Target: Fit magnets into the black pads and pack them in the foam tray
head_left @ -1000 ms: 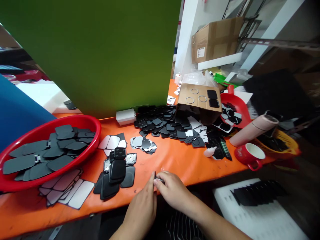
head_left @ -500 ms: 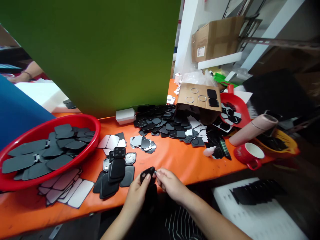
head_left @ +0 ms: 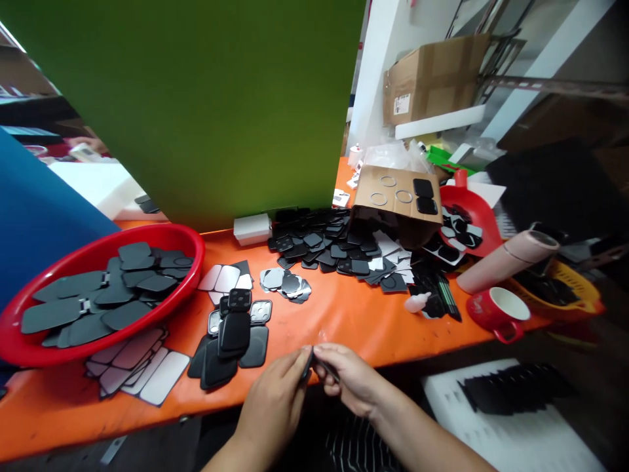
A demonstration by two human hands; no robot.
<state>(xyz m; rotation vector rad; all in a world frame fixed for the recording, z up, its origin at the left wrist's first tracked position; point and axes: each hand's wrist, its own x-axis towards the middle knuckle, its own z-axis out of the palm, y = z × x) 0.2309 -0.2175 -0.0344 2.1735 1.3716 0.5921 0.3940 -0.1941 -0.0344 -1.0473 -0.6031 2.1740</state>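
Note:
Above the table's front edge, my left hand (head_left: 275, 396) and my right hand (head_left: 351, 380) meet, fingers closed on a dark flat pad (head_left: 308, 364). One dark part is pinched in the left fingers and another shows under the right fingers. Whether they form one folded piece I cannot tell. To the left of my hands lies a cluster of black rounded-square pads (head_left: 234, 333), some with silvery faces. Beyond them sit thin silvery plates (head_left: 285, 283) in a small heap.
A red basin (head_left: 199, 252) of dark grey pads stands left, beside white-faced sheets (head_left: 160, 377). Black pads (head_left: 319, 239) heap up at the back near a cardboard box (head_left: 368, 178). To the right are a pink bottle (head_left: 506, 262), a red mug (head_left: 494, 313) and a yellow basket (head_left: 590, 301).
My left hand has turned so its back faces up, covering most of the pad. My right fingers have moved from a small bit at its edge onto a dark part. The view shifted slightly.

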